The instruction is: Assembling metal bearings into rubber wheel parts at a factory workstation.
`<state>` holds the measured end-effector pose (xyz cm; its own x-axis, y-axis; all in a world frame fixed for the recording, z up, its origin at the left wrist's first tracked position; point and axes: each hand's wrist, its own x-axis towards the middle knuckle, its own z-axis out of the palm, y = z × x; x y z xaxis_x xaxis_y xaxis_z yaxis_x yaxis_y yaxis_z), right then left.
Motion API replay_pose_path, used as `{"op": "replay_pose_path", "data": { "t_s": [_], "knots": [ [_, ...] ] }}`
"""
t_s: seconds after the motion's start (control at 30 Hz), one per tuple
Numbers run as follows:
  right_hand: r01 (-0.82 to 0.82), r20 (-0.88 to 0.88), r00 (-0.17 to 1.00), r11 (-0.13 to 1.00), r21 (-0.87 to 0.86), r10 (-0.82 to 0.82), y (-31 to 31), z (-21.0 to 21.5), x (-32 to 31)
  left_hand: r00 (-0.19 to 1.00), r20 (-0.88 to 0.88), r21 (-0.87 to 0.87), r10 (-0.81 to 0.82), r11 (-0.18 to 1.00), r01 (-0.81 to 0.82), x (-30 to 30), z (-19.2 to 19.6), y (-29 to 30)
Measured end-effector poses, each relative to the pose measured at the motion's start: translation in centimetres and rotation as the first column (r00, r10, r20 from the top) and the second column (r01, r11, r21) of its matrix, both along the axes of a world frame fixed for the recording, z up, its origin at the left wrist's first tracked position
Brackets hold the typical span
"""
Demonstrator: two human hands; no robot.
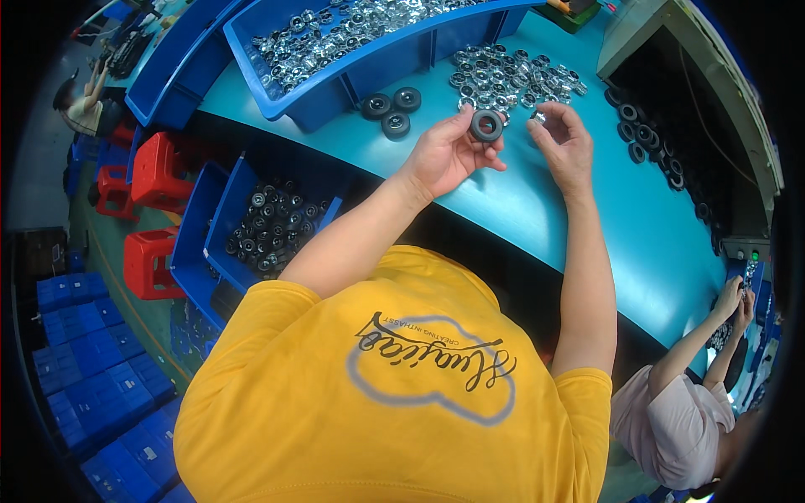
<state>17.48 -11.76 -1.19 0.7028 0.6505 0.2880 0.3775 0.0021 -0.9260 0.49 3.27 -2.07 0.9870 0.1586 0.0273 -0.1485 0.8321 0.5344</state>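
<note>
In my left hand (449,152) a black rubber tire (486,126) is pinched between thumb and fingers, its round hole facing up toward me. Just to its right, my right hand (565,147) grips a small shiny chrome wheel hub (537,118) between thumb and fingertips. The hub and the tire are apart. Right behind my hands a pile of loose chrome hubs (511,75) is spread over the turquoise table (620,243). Three black wheels (396,124), tires with hubs in them, lie left of my left hand.
A long blue bin (344,92) of chrome hubs stands at the back. Loose black tires (644,134) lie along the table's right side. Below left, a blue crate (220,220) holds finished-looking wheels (272,222), near red stools (151,264). Another person (679,411) works at the far right.
</note>
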Motion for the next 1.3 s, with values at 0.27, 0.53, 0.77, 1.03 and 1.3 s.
{"op": "replay_pose_path", "data": {
  "t_s": [0.27,0.53,0.77,1.03,1.3],
  "knots": [
    [-0.006,0.027,1.0,1.0,0.002,0.006,0.0,0.1,-0.1,1.0,-0.007,0.009,-0.005,1.0,0.005,0.0,0.0,0.0],
    [-0.077,-0.016,0.997,0.996,0.053,0.078,-0.1,0.7,-0.5,1.0,-0.009,0.025,0.016,1.0,-0.016,0.0,-0.1,-0.1],
    [-0.284,-0.251,0.909,0.935,0.211,0.333,-0.5,2.3,-1.4,0.997,-0.042,0.051,0.062,0.997,-0.06,0.1,-0.2,-0.1],
    [-0.366,-0.329,0.849,0.91,0.197,0.413,-0.5,2.6,-1.6,0.997,-0.052,0.038,0.056,0.998,-0.055,0.2,-0.4,0.0],
    [-0.348,-0.218,0.905,0.931,0.109,0.364,-0.2,2.2,-1.9,0.998,-0.036,0.027,0.045,0.999,-0.044,0.2,-0.6,-0.1]
  ]
}}
